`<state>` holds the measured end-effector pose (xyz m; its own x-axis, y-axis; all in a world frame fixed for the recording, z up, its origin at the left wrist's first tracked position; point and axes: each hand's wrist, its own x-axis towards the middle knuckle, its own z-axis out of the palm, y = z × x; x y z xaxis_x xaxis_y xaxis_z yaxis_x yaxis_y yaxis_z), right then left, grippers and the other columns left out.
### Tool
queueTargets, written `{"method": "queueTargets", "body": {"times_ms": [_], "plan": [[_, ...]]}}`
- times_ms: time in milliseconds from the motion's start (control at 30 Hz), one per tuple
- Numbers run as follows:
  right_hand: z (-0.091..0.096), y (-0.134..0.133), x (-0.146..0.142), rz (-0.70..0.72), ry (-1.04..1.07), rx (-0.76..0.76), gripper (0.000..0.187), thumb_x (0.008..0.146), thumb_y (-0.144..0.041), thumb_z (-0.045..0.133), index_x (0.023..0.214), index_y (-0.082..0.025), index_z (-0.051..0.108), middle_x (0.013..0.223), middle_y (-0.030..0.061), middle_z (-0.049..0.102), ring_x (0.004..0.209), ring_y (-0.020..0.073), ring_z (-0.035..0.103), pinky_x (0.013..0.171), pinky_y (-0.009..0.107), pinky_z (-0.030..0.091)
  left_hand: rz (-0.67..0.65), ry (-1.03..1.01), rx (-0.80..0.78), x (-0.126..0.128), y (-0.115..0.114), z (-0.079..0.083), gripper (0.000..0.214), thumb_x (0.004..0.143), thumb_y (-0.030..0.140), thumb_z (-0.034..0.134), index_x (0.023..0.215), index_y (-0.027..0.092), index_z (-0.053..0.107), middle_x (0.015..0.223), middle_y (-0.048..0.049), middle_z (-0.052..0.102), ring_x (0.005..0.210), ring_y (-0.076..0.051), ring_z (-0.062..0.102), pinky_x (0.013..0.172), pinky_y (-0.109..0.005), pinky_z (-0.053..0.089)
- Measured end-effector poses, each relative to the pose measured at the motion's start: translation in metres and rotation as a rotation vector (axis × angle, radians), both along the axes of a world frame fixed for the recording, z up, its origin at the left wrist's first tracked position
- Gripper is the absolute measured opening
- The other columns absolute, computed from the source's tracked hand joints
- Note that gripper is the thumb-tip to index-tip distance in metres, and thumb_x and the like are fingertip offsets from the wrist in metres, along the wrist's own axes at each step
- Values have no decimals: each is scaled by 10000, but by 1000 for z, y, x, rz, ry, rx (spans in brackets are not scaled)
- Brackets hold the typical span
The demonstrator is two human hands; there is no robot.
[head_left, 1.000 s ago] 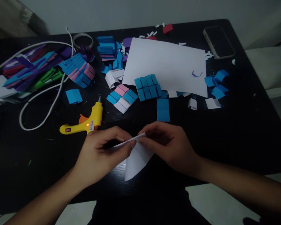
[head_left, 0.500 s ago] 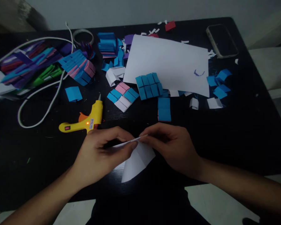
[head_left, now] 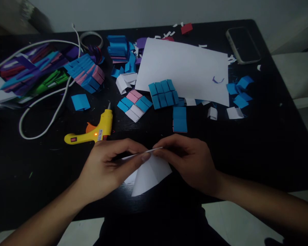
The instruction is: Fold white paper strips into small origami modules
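A creased white paper sheet [head_left: 152, 172] lies between the two hands, its upper edge pinched at the fingertips and its lower part fanning down toward the person, above the near part of the black table [head_left: 246, 150]. The left hand [head_left: 106, 169] has thumb and index finger brought together on that edge, with a rounded gap behind the pinch. The right hand [head_left: 190, 159] nips the same edge a little farther right between thumb and fingertips, its other fingers curled in. The two sets of fingertips are near each other, and most of the sheet hangs below them. More white paper shows under the left thumb; whether it belongs to the same sheet, I cannot tell.

Just beyond the left hand lies a yellow hot glue gun [head_left: 107, 124], its orange light lit and nozzle pointing away. Beyond the right hand's fingers is a blue folded paper rectangle [head_left: 180, 119]. Farther off are a blue block of paper squares [head_left: 163, 99], overlapping a large white sheet [head_left: 184, 65], and a pink, blue and white paper patchwork [head_left: 136, 112]. A white cable [head_left: 65, 96] loops at left, near bundled coloured paper strips [head_left: 36, 68]. At the far right corner rests a smartphone [head_left: 243, 46].
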<state>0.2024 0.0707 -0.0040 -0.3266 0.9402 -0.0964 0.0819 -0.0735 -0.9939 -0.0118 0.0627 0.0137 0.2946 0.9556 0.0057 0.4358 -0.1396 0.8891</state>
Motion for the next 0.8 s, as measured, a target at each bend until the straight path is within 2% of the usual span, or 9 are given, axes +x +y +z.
{"method": "queueTargets", "body": {"times_ms": [167, 333, 467, 667, 800], "plan": [[-1, -1, 1, -29, -38, 25, 85, 870, -224, 798, 945, -263, 792, 876, -13, 793, 791, 151, 756, 718, 265, 650, 24, 5, 25, 0, -1, -2, 74, 886, 207, 749, 912, 268, 783, 842, 22, 802, 668, -128, 732, 574, -193, 585], [1, -1, 1, -36, -55, 51, 68, 867, -236, 804, 928, -263, 793, 867, -23, 797, 774, 136, 754, 713, 241, 645, 27, 0, 68, 1, -3, -3, 111, 873, 172, 756, 918, 272, 771, 840, 42, 796, 650, -104, 722, 581, -184, 577], [2, -1, 0, -45, -61, 53, 58, 869, -244, 802, 924, -259, 793, 860, -17, 798, 763, 139, 755, 717, 248, 646, 17, -1, 87, 1, -2, -3, 138, 876, 145, 748, 933, 270, 761, 883, 43, 803, 715, -107, 741, 629, -187, 587], [1, -2, 0, -33, -15, -7, 124, 850, -255, 815, 971, -259, 791, 895, 1, 801, 798, 162, 767, 711, 266, 652, 17, 11, 130, 0, -3, -5, 156, 869, 133, 747, 949, 267, 762, 911, 22, 810, 746, -149, 762, 646, -234, 602], [4, 0, -1, 11, 28, -74, 128, 843, -299, 819, 950, -235, 788, 835, 1, 790, 730, 153, 754, 657, 255, 637, -24, 15, 175, 0, -4, -5, 169, 869, 113, 745, 968, 251, 739, 896, 27, 798, 735, -126, 753, 639, -213, 589]]}}
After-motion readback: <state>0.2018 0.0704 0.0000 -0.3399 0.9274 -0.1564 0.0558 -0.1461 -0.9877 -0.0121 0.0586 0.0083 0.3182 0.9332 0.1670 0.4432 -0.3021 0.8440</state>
